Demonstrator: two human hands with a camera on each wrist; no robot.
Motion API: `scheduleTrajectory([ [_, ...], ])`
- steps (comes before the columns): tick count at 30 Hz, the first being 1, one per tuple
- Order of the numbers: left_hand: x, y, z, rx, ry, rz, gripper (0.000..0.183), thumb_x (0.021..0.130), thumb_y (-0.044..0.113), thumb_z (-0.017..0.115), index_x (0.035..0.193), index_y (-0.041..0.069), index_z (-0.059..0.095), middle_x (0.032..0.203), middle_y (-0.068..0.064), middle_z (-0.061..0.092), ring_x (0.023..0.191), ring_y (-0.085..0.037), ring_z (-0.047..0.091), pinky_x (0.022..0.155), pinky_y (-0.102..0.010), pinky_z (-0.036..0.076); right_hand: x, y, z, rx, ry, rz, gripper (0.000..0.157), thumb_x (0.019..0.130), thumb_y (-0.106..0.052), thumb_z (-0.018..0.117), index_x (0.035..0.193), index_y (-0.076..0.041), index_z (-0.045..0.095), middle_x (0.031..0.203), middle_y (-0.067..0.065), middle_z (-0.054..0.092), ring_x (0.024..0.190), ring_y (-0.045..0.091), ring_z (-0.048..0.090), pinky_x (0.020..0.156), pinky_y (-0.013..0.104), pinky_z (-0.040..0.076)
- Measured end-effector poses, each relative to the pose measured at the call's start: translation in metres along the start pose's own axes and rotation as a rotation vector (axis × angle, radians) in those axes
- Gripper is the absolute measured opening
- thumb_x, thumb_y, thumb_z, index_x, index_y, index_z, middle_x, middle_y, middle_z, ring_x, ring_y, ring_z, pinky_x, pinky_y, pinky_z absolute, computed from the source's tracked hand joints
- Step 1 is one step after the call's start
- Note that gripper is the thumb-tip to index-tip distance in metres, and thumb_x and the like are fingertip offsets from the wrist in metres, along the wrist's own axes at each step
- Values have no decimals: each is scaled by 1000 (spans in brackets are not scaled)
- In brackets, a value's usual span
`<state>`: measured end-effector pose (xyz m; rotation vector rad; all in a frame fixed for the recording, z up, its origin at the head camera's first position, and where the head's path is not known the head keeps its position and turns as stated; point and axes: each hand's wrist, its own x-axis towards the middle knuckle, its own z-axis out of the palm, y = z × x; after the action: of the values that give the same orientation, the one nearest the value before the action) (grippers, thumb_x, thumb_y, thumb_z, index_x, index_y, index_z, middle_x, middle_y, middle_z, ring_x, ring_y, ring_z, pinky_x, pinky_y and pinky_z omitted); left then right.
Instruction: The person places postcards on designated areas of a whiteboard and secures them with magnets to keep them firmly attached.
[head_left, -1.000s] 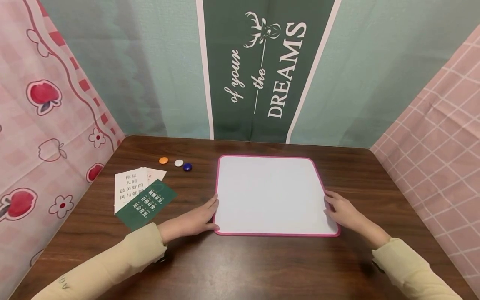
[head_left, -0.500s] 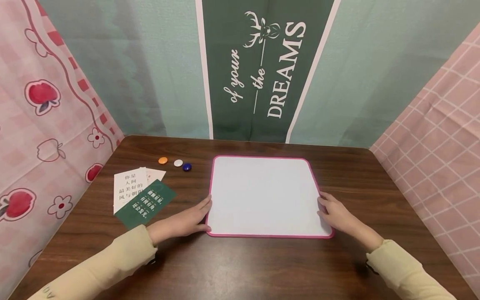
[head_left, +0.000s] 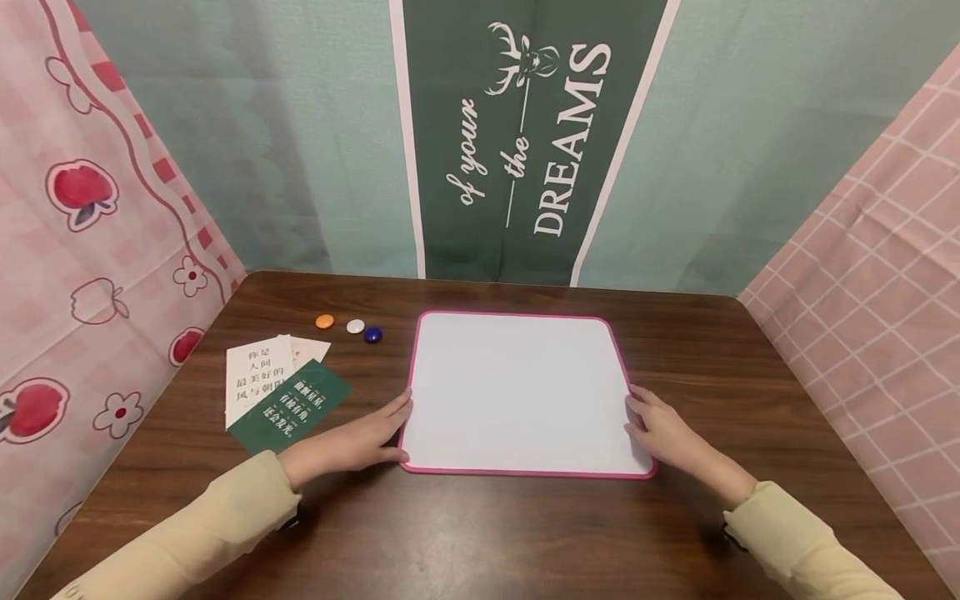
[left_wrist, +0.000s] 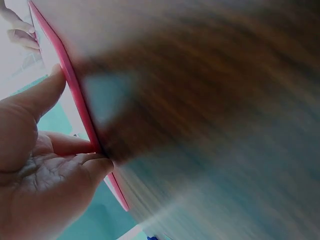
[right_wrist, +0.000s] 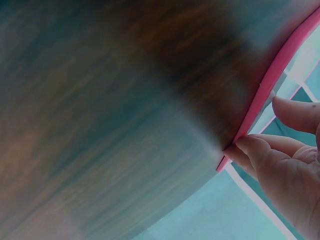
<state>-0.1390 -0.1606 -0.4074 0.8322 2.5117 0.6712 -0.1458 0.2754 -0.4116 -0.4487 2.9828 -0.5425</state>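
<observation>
One smooth, round-cornered whiteboard (head_left: 517, 392) between two hands (head_left: 360, 442) (head_left: 663, 432)

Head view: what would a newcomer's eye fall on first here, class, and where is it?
Probably the white board, bright inside its pink rim near the centre, between left hand and right hand. Next, likely the dark green panel behind the table, lettered DREAMS sideways. Then the orange disc, white disc and blue disc at the table's far left, beyond the overlapping cards.

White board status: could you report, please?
Left hand holds left edge, right hand right edge. White board blank, face up. Cards, discs to its left.
</observation>
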Motion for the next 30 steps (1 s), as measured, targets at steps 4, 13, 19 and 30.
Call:
scheduleTrajectory([
  [4, -3, -3, -3, -18, -2, -4, 70, 88, 22, 60, 138, -11, 23, 148, -25, 10, 135, -35, 18, 104, -46, 24, 1, -3, 2, 3, 6, -5, 44, 80, -1, 64, 116, 20, 49, 128, 37, 39, 115, 50, 41, 88, 55, 38],
  [13, -7, -7, -5, -20, 13, 0, 71, 87, 23, 61, 137, -12, 25, 147, -27, 13, 133, -37, 20, 103, -48, 26, 5, -9, 5, -8, 14, -14, 43, 80, -1, 64, 115, 20, 50, 128, 36, 39, 115, 49, 41, 88, 54, 38],
  [19, -9, -9, -6, -10, 17, -1, 70, 87, 22, 61, 137, -12, 25, 147, -26, 13, 134, -36, 21, 103, -47, 26, 5, -12, 6, -4, 22, -18, 42, 81, -1, 63, 115, 20, 50, 128, 36, 39, 115, 49, 42, 89, 54, 38],
  [30, -12, -10, -4, -4, 8, 1, 71, 88, 22, 61, 137, -12, 24, 147, -27, 12, 133, -37, 21, 103, -47, 26, 0, -12, 7, -6, 5, -10, 44, 81, -4, 64, 118, 18, 49, 130, 35, 38, 116, 48, 41, 88, 55, 38],
])
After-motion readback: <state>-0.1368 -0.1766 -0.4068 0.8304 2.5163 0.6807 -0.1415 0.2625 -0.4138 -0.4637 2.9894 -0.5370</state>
